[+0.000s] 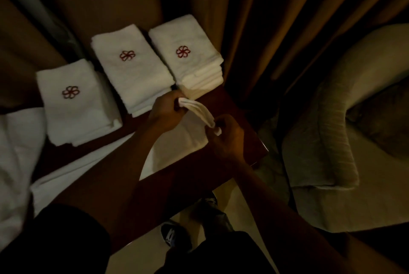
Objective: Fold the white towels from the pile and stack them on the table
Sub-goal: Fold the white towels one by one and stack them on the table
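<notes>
Three stacks of folded white towels with a red flower emblem stand on the dark wooden table (247, 140): a left stack (75, 101), a middle stack (132, 70) and a right stack (188, 54). My left hand (164, 112) and my right hand (225, 136) each grip one end of a white towel (197, 111), stretched between them above the table; the rest of it hangs down over the near edge. A pile of loose white towels (17, 163) lies at the left.
Brown curtains (287, 19) hang behind the table. A beige armchair (345, 129) stands close on the right. My shoes (174, 236) are on the pale floor below the table's near edge.
</notes>
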Demonstrator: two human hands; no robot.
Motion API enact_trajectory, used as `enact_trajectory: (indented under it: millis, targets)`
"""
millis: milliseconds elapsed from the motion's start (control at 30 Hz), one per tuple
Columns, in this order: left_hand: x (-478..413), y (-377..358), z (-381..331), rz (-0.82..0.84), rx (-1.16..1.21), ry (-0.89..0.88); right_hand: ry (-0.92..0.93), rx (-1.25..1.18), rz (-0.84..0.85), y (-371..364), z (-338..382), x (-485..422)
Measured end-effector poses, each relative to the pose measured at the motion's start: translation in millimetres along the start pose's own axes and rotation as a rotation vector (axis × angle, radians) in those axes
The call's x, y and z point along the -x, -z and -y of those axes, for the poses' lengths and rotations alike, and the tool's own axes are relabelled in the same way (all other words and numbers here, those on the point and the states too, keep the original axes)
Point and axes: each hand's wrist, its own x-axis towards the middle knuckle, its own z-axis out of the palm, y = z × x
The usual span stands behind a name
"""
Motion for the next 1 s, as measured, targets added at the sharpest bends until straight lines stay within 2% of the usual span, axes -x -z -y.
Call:
enact_trajectory:
  millis: [133, 333, 500, 700, 833, 1000]
  targets:
    - [34, 35, 26, -0.016, -0.071, -0.024, 0.099, 0.035, 0.085, -20, 21, 22]
    - [83, 80, 74, -0.056, -0.24, 0.03, 0.388, 0.092, 0.201, -69, 50, 55]
    - [104, 92, 106, -0.02, -0.374, 0.027, 0.453, 0.206, 0.344, -109, 51, 79]
    - [110, 77, 130, -0.026, -0.35, 0.045, 0.395, 0.31, 0.445, -134, 35, 94]
    - [107, 70, 136, -0.068, -0.331, 0.065, 0.355, 0.298, 0.468, -140, 35, 95]
    - [108, 57, 157, -0.118, -0.338, 0.126, 0.255, 0.244, 0.595, -148, 27, 90]
